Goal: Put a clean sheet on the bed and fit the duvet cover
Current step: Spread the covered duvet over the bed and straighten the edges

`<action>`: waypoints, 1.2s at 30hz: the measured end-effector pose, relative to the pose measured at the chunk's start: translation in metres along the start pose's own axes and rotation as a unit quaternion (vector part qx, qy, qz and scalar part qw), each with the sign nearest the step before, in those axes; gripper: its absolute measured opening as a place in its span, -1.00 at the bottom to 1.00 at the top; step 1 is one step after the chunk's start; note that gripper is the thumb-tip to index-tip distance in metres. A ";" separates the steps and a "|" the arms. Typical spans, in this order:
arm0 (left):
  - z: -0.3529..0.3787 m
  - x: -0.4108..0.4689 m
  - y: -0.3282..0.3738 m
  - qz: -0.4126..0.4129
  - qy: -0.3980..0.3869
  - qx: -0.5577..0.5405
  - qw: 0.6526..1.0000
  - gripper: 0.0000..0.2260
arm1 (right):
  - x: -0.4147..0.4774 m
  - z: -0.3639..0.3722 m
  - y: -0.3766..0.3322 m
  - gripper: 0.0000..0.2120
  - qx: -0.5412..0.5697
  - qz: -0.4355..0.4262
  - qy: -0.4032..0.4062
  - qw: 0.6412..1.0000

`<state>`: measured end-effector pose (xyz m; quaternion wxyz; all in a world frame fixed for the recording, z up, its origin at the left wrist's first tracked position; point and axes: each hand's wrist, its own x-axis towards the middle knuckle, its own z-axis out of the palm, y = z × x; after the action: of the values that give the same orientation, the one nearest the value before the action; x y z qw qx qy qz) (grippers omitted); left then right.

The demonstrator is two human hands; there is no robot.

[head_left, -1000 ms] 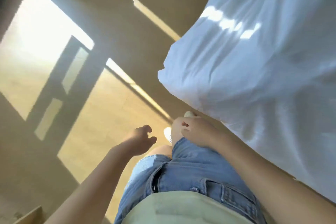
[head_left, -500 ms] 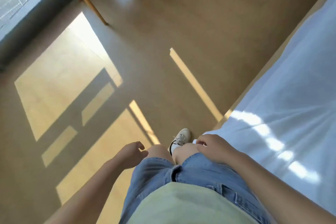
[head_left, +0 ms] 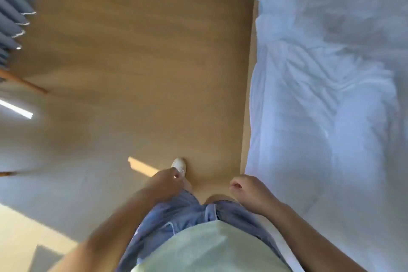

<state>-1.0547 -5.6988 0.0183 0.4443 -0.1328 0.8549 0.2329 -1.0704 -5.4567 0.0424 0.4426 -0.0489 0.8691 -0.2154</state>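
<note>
White rumpled bedding [head_left: 331, 117] is spread over the bed on the person's right, next to the tan wood floor [head_left: 143, 73]. Left hand [head_left: 164, 183] and right hand [head_left: 247, 190] both hang loosely curled by the blue denim shorts [head_left: 183, 212], holding nothing, with the right one just beside the bedding's edge.

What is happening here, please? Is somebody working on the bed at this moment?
Not right now. A person stands on the wooden floor beside the bed, which is on their right, with one white shoe forward. The left hand and right hand hang loosely curled in front of the body and hold nothing. White bedding lies rumpled on the bed; whether it is the sheet or the duvet cannot be told.
</note>
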 end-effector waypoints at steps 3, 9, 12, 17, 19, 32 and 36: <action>-0.099 0.063 0.049 0.062 -0.036 0.134 0.988 -0.66 | 0.033 -0.058 0.000 -0.77 0.074 0.051 0.050 0.995; -0.219 0.179 0.187 0.140 -0.103 0.351 0.920 -0.62 | 0.107 -0.148 0.018 -0.76 0.192 0.135 0.098 0.967; -0.255 0.231 0.267 0.139 -0.102 0.320 0.932 -0.64 | 0.165 -0.228 0.037 -0.79 0.237 0.141 0.153 0.949; -0.320 0.287 0.387 0.146 -0.152 0.279 0.937 -0.67 | 0.238 -0.361 0.036 -0.82 0.286 0.134 0.160 0.935; -0.352 0.313 0.428 0.166 -0.160 0.269 0.935 -0.77 | 0.263 -0.401 0.032 -0.80 0.289 0.130 0.144 0.937; -0.543 0.630 0.648 0.238 -0.084 0.311 0.916 -0.68 | 0.530 -0.650 0.034 -0.68 0.404 0.265 0.312 0.818; -0.550 0.686 0.683 0.263 -0.117 0.395 0.872 -0.65 | 0.591 -0.683 0.027 -0.40 0.439 0.390 0.293 0.754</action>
<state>-2.1258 -5.4111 -0.0807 0.4791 0.3120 0.8205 -0.0025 -1.9637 -5.3693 -0.0594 0.1852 0.5598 0.7095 -0.3860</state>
